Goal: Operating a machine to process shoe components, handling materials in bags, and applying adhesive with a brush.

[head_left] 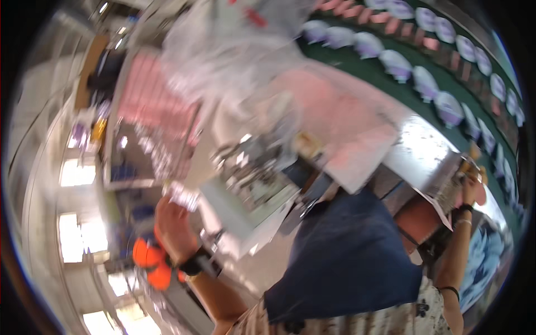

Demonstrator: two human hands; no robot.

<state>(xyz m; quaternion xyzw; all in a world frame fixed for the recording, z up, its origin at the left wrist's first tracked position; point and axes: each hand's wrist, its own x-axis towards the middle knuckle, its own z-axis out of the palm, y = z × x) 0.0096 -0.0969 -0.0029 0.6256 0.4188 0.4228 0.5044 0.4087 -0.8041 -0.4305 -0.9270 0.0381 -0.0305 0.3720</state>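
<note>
Silvery, translucent item [183, 197] sits at the fingers of the left hand [177, 230], apparently in contact; blur leaves their grip undetermined. Right hand [472, 191] is beside a yellowish object [470, 166] near the shiny desk [421, 144]; whether its fingers are closed cannot be told.

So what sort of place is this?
It looks like a factory or packing workshop: a long green surface carries repeated rows of matching white-and-purple pieces, and a heap of clear plastic is nearby.
</note>
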